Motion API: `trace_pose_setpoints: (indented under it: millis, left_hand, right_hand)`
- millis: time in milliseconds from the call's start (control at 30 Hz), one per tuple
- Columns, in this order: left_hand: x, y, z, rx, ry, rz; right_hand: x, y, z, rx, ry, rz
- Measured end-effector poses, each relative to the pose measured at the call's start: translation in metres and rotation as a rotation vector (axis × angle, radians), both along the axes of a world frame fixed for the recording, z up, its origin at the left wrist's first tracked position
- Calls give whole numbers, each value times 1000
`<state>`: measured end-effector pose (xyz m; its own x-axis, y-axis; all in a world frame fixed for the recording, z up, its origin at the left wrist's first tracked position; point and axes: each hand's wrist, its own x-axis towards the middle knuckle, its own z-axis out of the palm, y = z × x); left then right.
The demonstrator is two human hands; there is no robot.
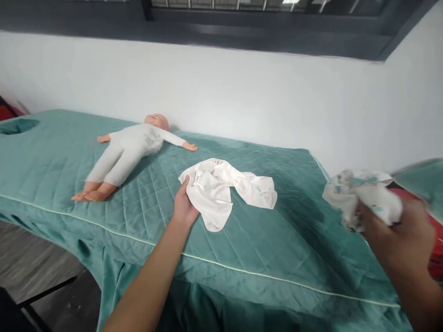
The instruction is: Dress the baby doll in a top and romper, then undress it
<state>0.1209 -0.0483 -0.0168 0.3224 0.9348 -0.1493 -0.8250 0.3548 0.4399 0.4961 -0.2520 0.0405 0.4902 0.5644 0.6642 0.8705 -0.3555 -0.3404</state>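
My left hand (185, 205) grips the left edge of a white baby garment (214, 189), crumpled on the green quilted cover, with a small printed part on its right side. At the far right my right hand (398, 235) is closed around a bunched white cloth (374, 191) with a coloured print; it is held up off the bed and blurred by motion. A baby doll (129, 145) in white clothing lies on its back to the left, arms spread, its head near the wall.
The green quilted cover (138, 219) drapes over the front edge of the bed. A white wall (224, 97) stands behind it, below a dark window frame (242, 39). Something red (436, 244) shows at the right edge. A dark thin bar (48, 291) is at lower left.
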Motion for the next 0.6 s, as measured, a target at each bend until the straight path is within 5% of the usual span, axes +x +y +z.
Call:
trace_pose_setpoints:
  millis: [133,200,300,433,600]
  left_hand:
    - [2,-2,0,7,34,-6]
    - [1,0,0,2,70,32]
    - [-8,14,1,-5,144,53]
    - [-31,47,14,65,412,-47]
    - [-44,67,58,359,834,-137]
  right_hand:
    - [7,-18,-52,-330,-44,281]
    - [-1,-20,-66,-367,-138,285]
    - [-30,-24,-61,-257,-193,238]
    - [-88,-14,-42,-177,-130,354]
    - [-146,64,-25,-137,131,577]
